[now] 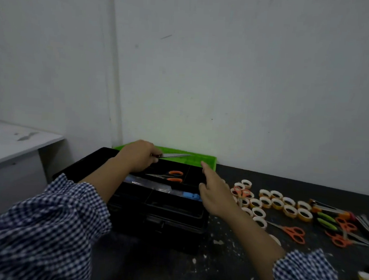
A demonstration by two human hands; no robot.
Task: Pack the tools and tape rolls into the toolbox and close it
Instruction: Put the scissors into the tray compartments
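A black toolbox (158, 221) stands open on the dark table, its green lid (202, 159) tipped back against the wall. My left hand (137, 156) is over the box's far side and grips the handle end of a pair of scissors (176, 156) whose metal blades point right. Orange-handled scissors (170, 176) lie in a tray compartment, and a blue tool in clear wrap (188, 194) lies nearer the front. My right hand (213, 193) hovers at the box's right edge, fingers loosely spread, holding nothing.
Several tape rolls (277, 203) lie in rows right of the box. Beyond them are orange scissors (292, 232), green-handled tools (326, 219) and metal tweezers (367, 224). A white desk (10, 145) stands at the left. White flecks dot the table.
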